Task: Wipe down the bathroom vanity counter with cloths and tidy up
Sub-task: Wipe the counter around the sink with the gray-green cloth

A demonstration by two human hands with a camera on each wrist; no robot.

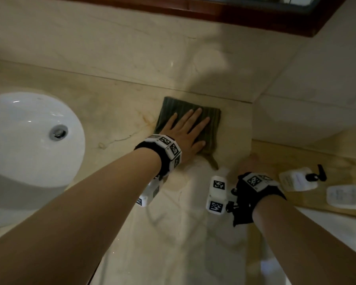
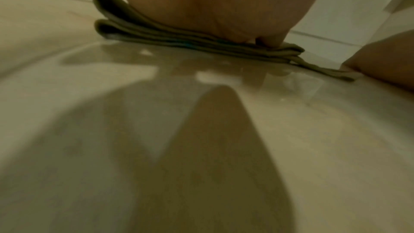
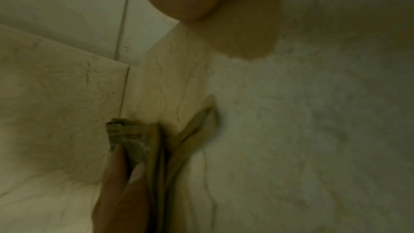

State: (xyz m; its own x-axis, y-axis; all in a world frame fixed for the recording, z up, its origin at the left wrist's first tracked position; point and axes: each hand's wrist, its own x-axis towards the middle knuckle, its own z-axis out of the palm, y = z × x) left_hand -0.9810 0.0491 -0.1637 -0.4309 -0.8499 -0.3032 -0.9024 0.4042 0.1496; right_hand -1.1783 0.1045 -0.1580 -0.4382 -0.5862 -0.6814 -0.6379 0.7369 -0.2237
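Wiping underway, w/ the left hand point(image 1: 184, 133) flat, fingers spread straight, pressing a folded dark green cloth point(image 1: 211, 120) onto the marble vanity counter point(image 1: 115, 112) at about 1 o'clock from frame centre, close to the back wall seam. Left wrist view shows the cloth point(image 2: 156, 31) in several layers under the palm, wet sheen on the counter in front of it. Right hand point(image 1: 248, 163) sits at 4 o'clock from the cloth, blurred; fingers can't be read, so grip unknown. Progress looks partial: far corner being worked, area by the white basin point(image 1: 19, 128) at 9 o'clock not judged. Tidying probably remains: two white pump bottles point(image 1: 298, 178) lie on a wooden board point(image 1: 296, 153) at 3 o'clock.
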